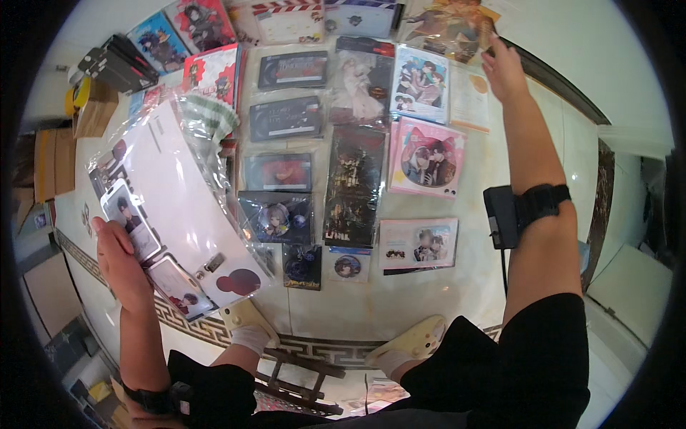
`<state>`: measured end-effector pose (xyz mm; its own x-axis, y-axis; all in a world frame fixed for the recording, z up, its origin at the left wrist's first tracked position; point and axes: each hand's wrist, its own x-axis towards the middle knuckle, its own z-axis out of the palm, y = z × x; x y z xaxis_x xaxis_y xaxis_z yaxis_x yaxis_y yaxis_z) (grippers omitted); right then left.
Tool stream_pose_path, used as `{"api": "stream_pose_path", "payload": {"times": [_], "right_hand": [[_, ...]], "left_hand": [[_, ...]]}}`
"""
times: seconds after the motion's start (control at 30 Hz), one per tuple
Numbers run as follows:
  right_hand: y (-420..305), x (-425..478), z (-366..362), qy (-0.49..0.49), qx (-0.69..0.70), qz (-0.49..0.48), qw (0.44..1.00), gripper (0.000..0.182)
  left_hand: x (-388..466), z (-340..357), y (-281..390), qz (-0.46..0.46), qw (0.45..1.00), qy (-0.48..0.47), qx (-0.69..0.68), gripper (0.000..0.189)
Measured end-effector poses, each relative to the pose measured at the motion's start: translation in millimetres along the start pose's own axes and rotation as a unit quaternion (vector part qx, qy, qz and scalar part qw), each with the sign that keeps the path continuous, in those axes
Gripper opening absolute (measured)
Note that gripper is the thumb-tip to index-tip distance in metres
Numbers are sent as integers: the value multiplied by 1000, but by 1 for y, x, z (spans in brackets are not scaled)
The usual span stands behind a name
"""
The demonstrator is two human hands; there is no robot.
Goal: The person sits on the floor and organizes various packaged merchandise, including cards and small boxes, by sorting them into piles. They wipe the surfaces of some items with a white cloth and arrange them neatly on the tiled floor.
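My left hand [123,263] grips the lower left edge of a large clear plastic packet [182,177]. Inside it are a white backing card and two white-framed card holders [130,217] with printed character pictures. At the upper right, my right hand [504,69] reaches to the right edge of a plastic-wrapped orange-brown print [453,27]. Its fingertips overlap that edge, and whether they pinch it is unclear. Just below lie a blue-edged illustrated packet [420,83] and a pale packet with an orange spot [470,99].
Wrapped packs lie in rows on the tiled floor [482,225], including dark card packs [292,69], a long black print [353,187] and a pink packet [427,158]. Black boxes [118,64] and a cardboard box [96,107] stand at left. A dark wooden stool [300,375] is below me.
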<state>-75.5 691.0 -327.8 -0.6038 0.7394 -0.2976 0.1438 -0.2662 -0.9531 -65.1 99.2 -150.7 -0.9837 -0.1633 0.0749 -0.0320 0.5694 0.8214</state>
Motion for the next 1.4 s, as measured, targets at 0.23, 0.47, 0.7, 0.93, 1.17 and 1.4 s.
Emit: {"api": "stream_pose_path", "payload": {"times": [0.23, 0.47, 0.7, 0.93, 1.17, 1.4], "right_hand": [[-26, -125, -71, -174, -28, 254, 951, 34], [-149, -336, -60, -351, -103, 130, 922, 34], [-220, -549, -113, -134, -242, 42, 960, 23], [-242, -809, -158, 57, -593, -407, 692, 26], [-174, -1039, -128, 104, -724, -419, 539, 39], [-10, -1176, -130, 500, -570, -153, 634, 53]], "left_hand": [[1, 51, 36, 63, 988, -125, -70, 48], [-54, 97, 111, 218, 924, -283, -135, 51], [-178, 57, 169, 267, 757, -530, -274, 57], [-286, -39, 209, -165, 440, -852, -232, 65], [-405, -182, 171, -194, 201, -942, -187, 46], [-460, -268, 149, -9, 311, -936, -164, 37]]}}
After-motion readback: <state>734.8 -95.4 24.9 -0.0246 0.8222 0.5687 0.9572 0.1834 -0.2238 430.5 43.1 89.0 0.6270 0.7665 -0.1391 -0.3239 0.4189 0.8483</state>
